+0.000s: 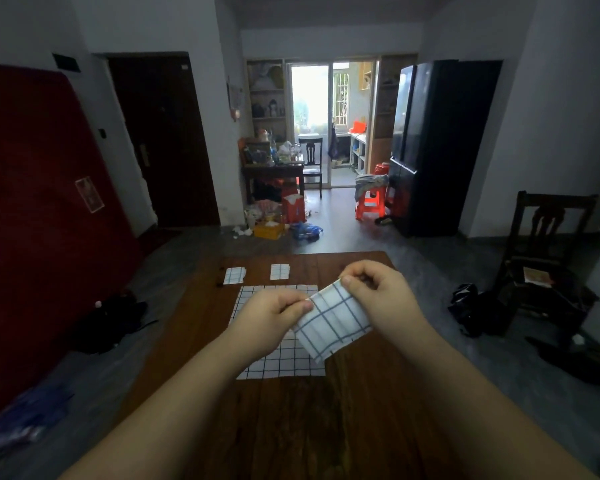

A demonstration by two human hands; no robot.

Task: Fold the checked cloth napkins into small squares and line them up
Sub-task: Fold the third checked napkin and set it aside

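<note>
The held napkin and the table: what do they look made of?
Held napkin: thin woven cloth, matte, white with dark checks; it sags and creases between both hands. Table: dark reddish-brown wood, or a wood-look surface, with plank lines and a slight sheen.

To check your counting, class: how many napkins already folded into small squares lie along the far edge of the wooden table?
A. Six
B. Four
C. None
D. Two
D: two small folded squares, one and another, lie side by side beyond the unfolded napkin on the table.
</note>
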